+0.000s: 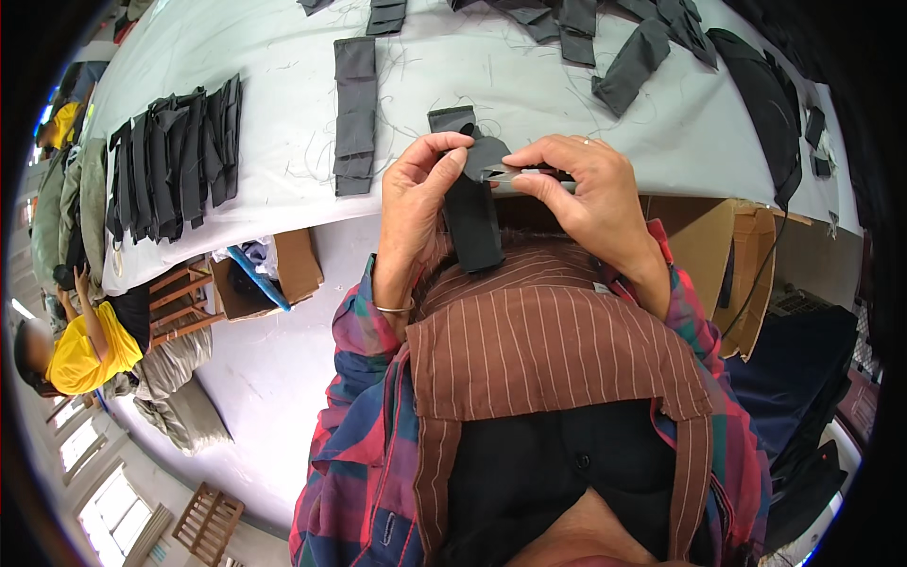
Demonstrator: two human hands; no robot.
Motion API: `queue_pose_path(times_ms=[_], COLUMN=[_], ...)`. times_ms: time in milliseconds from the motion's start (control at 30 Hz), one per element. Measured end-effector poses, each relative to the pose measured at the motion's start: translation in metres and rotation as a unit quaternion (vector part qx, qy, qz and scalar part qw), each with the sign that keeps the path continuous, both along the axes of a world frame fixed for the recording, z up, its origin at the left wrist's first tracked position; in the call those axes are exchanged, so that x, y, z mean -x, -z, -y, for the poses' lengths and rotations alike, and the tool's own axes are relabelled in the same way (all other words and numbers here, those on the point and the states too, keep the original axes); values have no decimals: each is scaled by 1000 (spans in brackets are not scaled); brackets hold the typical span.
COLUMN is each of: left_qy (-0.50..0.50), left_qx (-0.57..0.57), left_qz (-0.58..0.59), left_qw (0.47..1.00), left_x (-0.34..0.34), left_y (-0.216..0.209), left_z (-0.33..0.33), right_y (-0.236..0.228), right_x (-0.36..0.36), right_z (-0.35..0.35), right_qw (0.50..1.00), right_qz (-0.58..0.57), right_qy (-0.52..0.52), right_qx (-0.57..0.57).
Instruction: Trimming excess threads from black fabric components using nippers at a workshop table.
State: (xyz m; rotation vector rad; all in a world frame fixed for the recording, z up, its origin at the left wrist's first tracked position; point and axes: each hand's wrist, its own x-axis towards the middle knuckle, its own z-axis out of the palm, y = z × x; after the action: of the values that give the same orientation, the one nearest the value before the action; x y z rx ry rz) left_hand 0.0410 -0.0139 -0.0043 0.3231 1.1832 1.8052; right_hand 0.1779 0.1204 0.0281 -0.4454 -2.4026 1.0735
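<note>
My left hand (416,189) pinches a dark grey fabric strip (472,231) between thumb and fingers at the table's near edge. The strip's upper end is folded over, and its lower part hangs down in front of my striped brown apron (567,350). In my right hand (590,194) is a small pair of metal thread snips (501,174), gripped between thumb and forefinger. Their blade tips meet the fabric right beside my left fingertips. Whether the blades are apart or together I cannot make out.
On the white-covered table (283,113) lie a long grey strip (354,118), a row of dark strips (175,161) at left, and several pieces (633,66) at the far right. Loose threads are scattered about. Cardboard boxes (704,231) stand below. A person in yellow (90,350) is at far left.
</note>
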Motion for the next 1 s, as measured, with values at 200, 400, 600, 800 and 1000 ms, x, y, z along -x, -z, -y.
queue_pose_path(times_ms=[200, 400, 600, 800, 1000], left_qy=[-10, 12, 28, 39, 56], left_qx=[16, -7, 12, 16, -10], left_qz=[-20, -4, 87, 90, 68], left_qw=[1000, 1000, 996, 995, 996], left_x=[-3, -1, -9, -10, -11], left_y=[1, 8, 3, 1, 0], left_z=[-1, 6, 18, 29, 35], right_y=[2, -3, 2, 10, 8], right_x=[2, 0, -2, 0, 1], right_z=[6, 7, 6, 7, 9], right_qw=[1000, 997, 990, 986, 989], right_qz=[13, 46, 7, 57, 31], right_qy=[-2, -10, -1, -30, -28], right_qx=[-18, 62, 140, 151, 144])
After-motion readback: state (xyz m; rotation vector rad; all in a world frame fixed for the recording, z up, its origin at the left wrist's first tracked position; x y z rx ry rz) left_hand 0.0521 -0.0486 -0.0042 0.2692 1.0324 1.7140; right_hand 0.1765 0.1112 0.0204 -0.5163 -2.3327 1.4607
